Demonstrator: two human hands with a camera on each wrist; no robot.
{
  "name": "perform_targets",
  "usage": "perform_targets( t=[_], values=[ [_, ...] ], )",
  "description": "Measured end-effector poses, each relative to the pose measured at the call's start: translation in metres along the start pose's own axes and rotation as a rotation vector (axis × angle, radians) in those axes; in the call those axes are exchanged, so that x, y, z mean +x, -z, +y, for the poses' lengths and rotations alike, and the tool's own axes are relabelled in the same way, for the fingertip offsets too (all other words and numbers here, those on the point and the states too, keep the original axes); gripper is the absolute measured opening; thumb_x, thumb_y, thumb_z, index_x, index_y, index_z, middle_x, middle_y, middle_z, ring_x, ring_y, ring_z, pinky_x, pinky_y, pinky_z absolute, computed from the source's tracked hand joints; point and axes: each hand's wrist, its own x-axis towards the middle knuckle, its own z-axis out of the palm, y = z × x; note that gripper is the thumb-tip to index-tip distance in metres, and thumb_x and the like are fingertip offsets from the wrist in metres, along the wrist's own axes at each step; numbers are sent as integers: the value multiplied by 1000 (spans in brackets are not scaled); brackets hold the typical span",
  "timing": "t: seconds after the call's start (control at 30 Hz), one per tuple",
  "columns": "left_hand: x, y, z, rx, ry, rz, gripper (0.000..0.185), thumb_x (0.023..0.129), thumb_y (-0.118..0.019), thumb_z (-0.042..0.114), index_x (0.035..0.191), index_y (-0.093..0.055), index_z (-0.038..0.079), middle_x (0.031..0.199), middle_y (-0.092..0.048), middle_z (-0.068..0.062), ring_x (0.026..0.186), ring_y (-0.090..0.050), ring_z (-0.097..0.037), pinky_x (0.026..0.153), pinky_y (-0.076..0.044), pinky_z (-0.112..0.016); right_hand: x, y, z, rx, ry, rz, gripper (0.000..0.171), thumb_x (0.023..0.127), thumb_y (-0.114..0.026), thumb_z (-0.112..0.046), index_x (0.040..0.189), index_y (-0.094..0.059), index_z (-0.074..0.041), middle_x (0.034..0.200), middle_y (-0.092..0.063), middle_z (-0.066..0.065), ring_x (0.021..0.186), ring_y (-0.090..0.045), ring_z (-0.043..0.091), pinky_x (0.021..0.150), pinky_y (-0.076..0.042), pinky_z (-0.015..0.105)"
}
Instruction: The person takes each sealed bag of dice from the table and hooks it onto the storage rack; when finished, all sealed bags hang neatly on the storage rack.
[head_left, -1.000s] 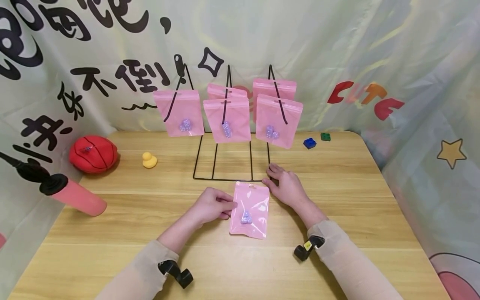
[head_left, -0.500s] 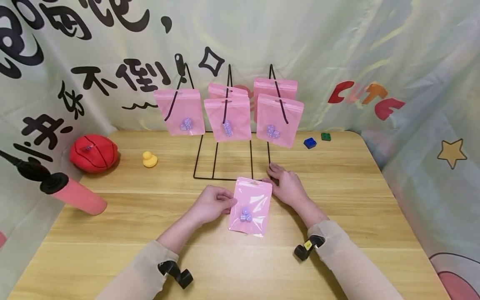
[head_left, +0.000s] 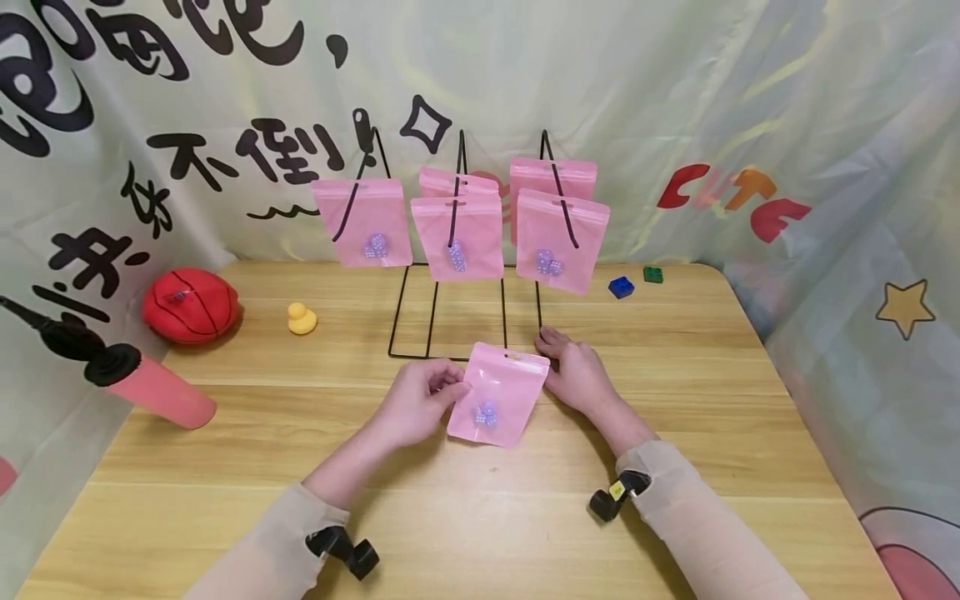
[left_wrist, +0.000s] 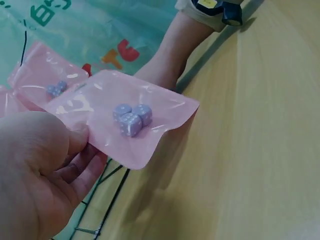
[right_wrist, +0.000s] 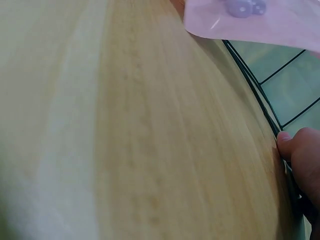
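My left hand [head_left: 416, 404] pinches the left edge of a pink zip bag [head_left: 506, 379] between thumb and fingers. The bag tilts above the table in front of a black wire rack [head_left: 420, 357]. Through its front show several pale purple dice [left_wrist: 131, 120], bunched near the bottom. At the rack's front right corner, my right hand [head_left: 581, 375] grips the base wire; its thumb [right_wrist: 286, 145] lies on the wire in the right wrist view. Matching pink bags hang from the rack's hooks: one on the left [head_left: 360, 221], two in the middle [head_left: 431, 225], two on the right [head_left: 577, 229].
A yellow toy duck [head_left: 302, 321] and a red ball [head_left: 191, 308] sit to the left, with a pink cylinder [head_left: 161, 392] with a black top. Blue [head_left: 621, 287] and green [head_left: 653, 275] toy bricks lie right of the rack. A printed curtain [head_left: 675, 100] stands behind.
My left hand has raised the bag and moved it toward the rack, tilting its top to the right. The right hand has stayed on the rack's corner.
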Motion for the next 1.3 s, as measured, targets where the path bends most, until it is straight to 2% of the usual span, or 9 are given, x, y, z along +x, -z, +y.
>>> perform_targets(
  t=[0.1, 0.23, 0.43, 0.53, 0.67, 0.73, 0.93, 1.1, 1.3],
  values=[
    [1, 6, 2, 8, -54, 37, 9, 100, -72, 1, 94, -75, 7, 85, -72, 0, 76, -65, -23, 65, -57, -30, 1, 0, 0, -2, 5, 12, 43, 99, -73, -16, 135, -67, 7, 146, -59, 25, 137, -56, 40, 112, -47, 57],
    [2, 16, 4, -4, -117, 70, 8, 100, -72, 2, 93, -74, 5, 85, -73, -2, 73, -64, -19, 63, -55, -28, 1, -1, -1, -4, -1, 3, 44, 102, -73, -23, 135, -67, 6, 147, -58, 25, 139, -54, 40, 112, -46, 57],
    [-1, 29, 13, -20, -149, 100, 8, 101, -71, 2, 94, -74, 4, 87, -74, -4, 74, -65, -21, 63, -54, -26, 0, -2, -1, 13, 15, 24, 50, 102, -74, -30, 136, -66, 6, 147, -57, 26, 137, -55, 41, 112, -47, 57],
    [-3, 35, 18, -19, -154, 117, 8, 101, -71, 3, 94, -74, 4, 87, -74, -4, 76, -66, -25, 64, -54, -26, -1, -2, 0, 17, 19, 31, 50, 102, -75, -29, 136, -66, 7, 146, -57, 27, 137, -55, 41, 111, -47, 57],
    [-6, 44, 23, -34, -169, 141, 7, 102, -70, 2, 96, -74, 4, 87, -72, -6, 78, -65, -38, 64, -53, -26, -2, -2, -1, 21, 6, 20, 49, 102, -74, -29, 136, -66, 7, 147, -57, 26, 138, -55, 40, 112, -46, 56],
    [-7, 49, 25, -29, -186, 163, 7, 101, -71, 1, 96, -74, 3, 86, -72, -6, 76, -63, -38, 62, -51, -26, -2, -2, -1, 21, 1, 13, 49, 103, -73, -29, 136, -66, 7, 147, -57, 26, 139, -54, 40, 113, -46, 56],
    [-11, 65, 30, -4, -245, 242, 7, 98, -73, 0, 93, -72, 3, 82, -71, -6, 65, -54, -19, 55, -45, -23, -3, -2, -2, 20, -15, -1, 50, 103, -73, -31, 138, -65, 5, 149, -56, 24, 141, -52, 39, 114, -44, 55],
    [-16, 83, 34, -5, -269, 302, 5, 99, -72, -2, 94, -71, -1, 82, -69, -11, 62, -52, -15, 51, -43, -22, -3, -2, -3, 15, -12, -7, 51, 103, -73, -31, 138, -65, 5, 149, -55, 24, 140, -52, 39, 114, -44, 56],
    [-21, 106, 37, -10, -297, 388, 5, 98, -71, -7, 96, -69, -11, 84, -68, -16, 66, -57, -13, 53, -47, -18, -3, -1, -3, 24, -4, 1, 51, 103, -72, -31, 138, -65, 5, 149, -55, 24, 140, -52, 39, 114, -45, 56]
  ],
)
